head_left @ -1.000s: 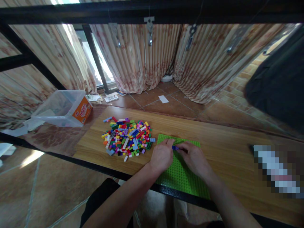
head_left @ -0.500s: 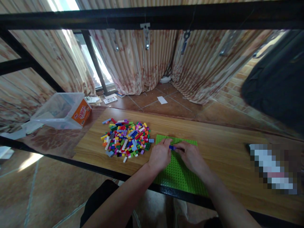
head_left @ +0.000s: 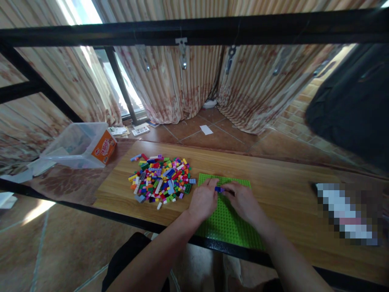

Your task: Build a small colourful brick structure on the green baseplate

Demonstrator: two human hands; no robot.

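Over the far part of the green baseplate (head_left: 229,227), my two hands meet at a pair of small toy bricks. My left hand (head_left: 204,200) is closed at the left end of a blue brick (head_left: 218,189). On the other side, my right hand (head_left: 243,199) pinches a purple brick (head_left: 223,190) that touches the blue one. Whether the two are joined, or rest on the baseplate, I cannot tell. To the left lies a heap of mixed coloured bricks (head_left: 164,178).
A clear plastic box (head_left: 73,152) with an orange label stands beyond the left end of the wooden tabletop (head_left: 288,194). A blurred-out flat object (head_left: 346,215) lies at the right. Above, a black bar (head_left: 206,32) crosses the view, with metal clips hanging below it.
The view has tilted slightly upward, so the background sits lower in the picture. Both hands keep nearly the same place at the blue and purple bricks.
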